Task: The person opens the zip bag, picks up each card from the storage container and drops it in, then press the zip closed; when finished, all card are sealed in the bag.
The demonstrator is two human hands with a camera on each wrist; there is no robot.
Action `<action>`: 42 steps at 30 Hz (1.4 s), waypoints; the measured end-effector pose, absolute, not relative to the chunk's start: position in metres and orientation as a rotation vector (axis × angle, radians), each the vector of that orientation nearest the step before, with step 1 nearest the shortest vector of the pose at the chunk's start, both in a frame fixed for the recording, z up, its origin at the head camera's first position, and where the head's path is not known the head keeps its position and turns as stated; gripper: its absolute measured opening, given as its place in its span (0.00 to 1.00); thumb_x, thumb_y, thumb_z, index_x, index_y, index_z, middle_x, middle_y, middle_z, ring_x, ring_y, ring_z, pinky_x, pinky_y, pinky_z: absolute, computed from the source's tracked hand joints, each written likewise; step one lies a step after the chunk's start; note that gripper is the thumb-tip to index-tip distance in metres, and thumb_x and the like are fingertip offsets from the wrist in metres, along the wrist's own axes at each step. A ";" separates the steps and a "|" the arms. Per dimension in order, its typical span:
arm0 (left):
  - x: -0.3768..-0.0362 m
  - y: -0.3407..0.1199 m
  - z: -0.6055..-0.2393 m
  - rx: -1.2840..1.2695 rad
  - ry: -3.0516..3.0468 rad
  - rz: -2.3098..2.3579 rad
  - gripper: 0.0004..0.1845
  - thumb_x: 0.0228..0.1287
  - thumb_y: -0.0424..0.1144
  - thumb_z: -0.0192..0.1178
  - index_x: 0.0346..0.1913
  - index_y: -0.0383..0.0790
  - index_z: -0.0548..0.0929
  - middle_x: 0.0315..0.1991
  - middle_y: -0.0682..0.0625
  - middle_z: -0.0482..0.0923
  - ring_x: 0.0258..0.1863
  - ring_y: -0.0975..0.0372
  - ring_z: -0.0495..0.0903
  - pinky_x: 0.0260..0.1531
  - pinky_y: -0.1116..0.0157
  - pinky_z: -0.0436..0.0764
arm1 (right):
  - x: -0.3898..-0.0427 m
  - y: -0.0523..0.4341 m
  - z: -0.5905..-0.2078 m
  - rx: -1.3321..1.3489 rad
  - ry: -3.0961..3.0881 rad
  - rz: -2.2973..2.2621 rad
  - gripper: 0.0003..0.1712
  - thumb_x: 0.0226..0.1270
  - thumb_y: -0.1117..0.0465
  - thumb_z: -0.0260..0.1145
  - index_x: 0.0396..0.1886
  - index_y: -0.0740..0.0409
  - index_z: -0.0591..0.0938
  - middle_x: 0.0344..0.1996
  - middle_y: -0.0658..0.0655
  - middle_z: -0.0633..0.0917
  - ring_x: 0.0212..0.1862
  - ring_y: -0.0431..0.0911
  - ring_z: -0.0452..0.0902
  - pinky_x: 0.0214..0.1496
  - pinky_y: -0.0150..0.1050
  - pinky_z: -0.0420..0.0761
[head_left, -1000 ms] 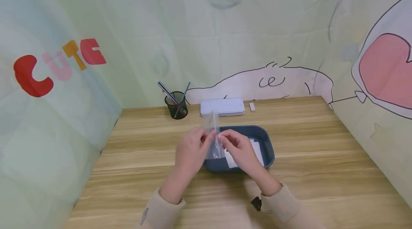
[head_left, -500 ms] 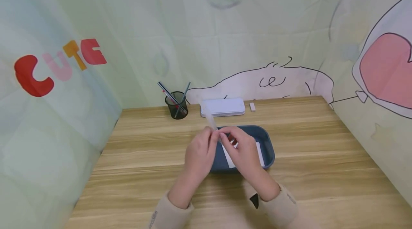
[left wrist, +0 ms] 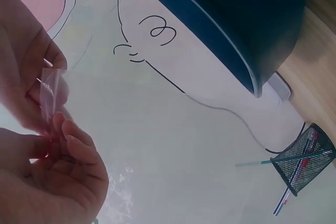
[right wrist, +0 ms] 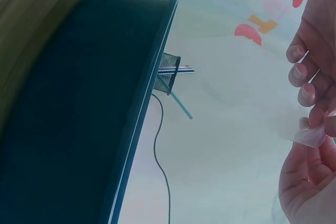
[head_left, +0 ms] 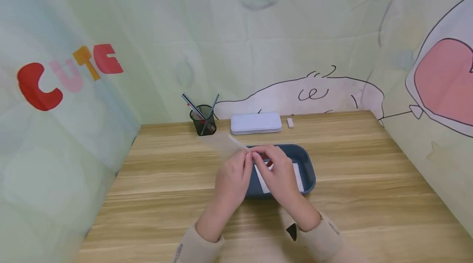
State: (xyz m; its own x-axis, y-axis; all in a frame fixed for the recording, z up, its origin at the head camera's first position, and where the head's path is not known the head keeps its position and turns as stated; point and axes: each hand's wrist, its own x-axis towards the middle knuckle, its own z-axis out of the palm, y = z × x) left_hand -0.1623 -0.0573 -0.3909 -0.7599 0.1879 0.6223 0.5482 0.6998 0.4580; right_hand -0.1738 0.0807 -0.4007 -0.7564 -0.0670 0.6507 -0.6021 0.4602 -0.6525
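Both forearms angle inward, bringing the fingertips together above the dark blue, round-cornered plastic basin (head_left: 308, 170). I see the left hand (head_left: 233, 174) over the basin's left end and the right hand (head_left: 278, 170) over its middle, pinching a thin, clear plastic film (head_left: 237, 141) that slants past its far left corner.

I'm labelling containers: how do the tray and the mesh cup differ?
The tray is solid dark blue; the cup is black mesh. The tray is wider; the cup is narrower. The tray holds white paper; the cup holds pens. Both are open-topped and stand on the table.
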 end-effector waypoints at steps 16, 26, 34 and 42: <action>-0.165 -0.058 -0.395 -0.519 -2.379 -0.866 0.12 0.71 0.38 0.52 0.26 0.43 0.71 0.19 0.56 0.61 0.17 0.63 0.64 0.15 0.69 0.63 | -0.175 0.079 -0.404 0.401 -2.202 1.877 0.09 0.68 0.54 0.64 0.37 0.52 0.86 0.30 0.49 0.85 0.30 0.45 0.76 0.25 0.34 0.75; -0.166 -0.057 -0.397 -0.533 -2.390 -0.921 0.13 0.71 0.37 0.51 0.25 0.44 0.70 0.18 0.57 0.60 0.17 0.64 0.62 0.15 0.69 0.62 | -0.174 0.081 -0.401 0.214 -2.261 2.098 0.13 0.70 0.53 0.62 0.37 0.57 0.86 0.28 0.55 0.81 0.33 0.48 0.73 0.31 0.38 0.77; -0.166 -0.058 -0.396 -0.540 -2.360 -0.993 0.14 0.71 0.37 0.49 0.24 0.46 0.69 0.18 0.57 0.61 0.17 0.65 0.63 0.16 0.69 0.63 | -0.180 0.087 -0.403 0.318 -2.260 2.028 0.12 0.69 0.51 0.62 0.38 0.54 0.85 0.29 0.54 0.82 0.33 0.48 0.75 0.31 0.39 0.77; -0.162 -0.058 -0.391 -0.542 -2.330 -0.932 0.13 0.69 0.37 0.52 0.24 0.46 0.72 0.18 0.58 0.63 0.17 0.66 0.63 0.15 0.70 0.64 | -0.182 0.092 -0.400 0.531 -2.201 1.461 0.09 0.69 0.54 0.63 0.42 0.51 0.85 0.33 0.43 0.85 0.29 0.39 0.76 0.27 0.36 0.78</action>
State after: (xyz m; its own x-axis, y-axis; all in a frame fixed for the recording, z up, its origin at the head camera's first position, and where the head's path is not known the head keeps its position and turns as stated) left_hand -0.1621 -0.0577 -0.3915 -0.7577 0.1555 0.6338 0.5496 0.6758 0.4912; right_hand -0.1825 0.0915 -0.3997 -0.8281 -0.0719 0.5559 -0.5402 0.3669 -0.7573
